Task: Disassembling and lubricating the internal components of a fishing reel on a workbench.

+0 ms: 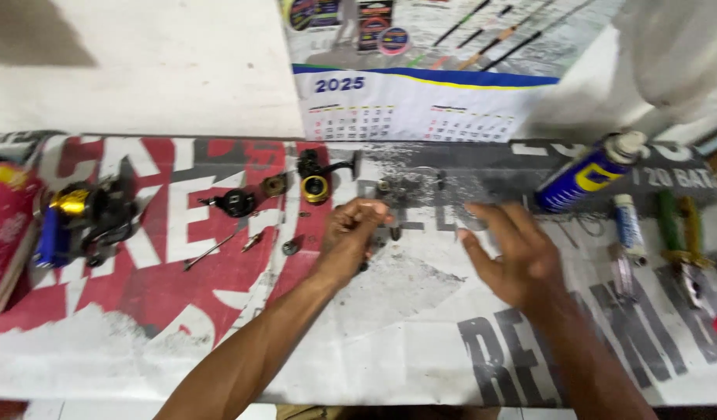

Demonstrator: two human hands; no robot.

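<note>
My left hand [352, 233] is curled over the middle of a printed banner sheet [374, 342], fingers closed around a small dark part I can barely see. My right hand [514, 253] hovers flat beside it, fingers spread, holding nothing. Small reel parts lie just beyond the left hand: a gold ring part [315, 188], a black handle piece [316, 165], a black round part [236, 202], a thin metal shaft [209, 251] and a small screw-like piece [290, 247]. More tiny parts [409, 187] sit on a greasy patch ahead of my hands.
A blue and gold fishing reel [77, 218] lies at the left. A blue spray can [588, 177], a small tube [627, 225] and green-handled tools [681, 233] lie at the right. A wall calendar [413, 85] hangs behind.
</note>
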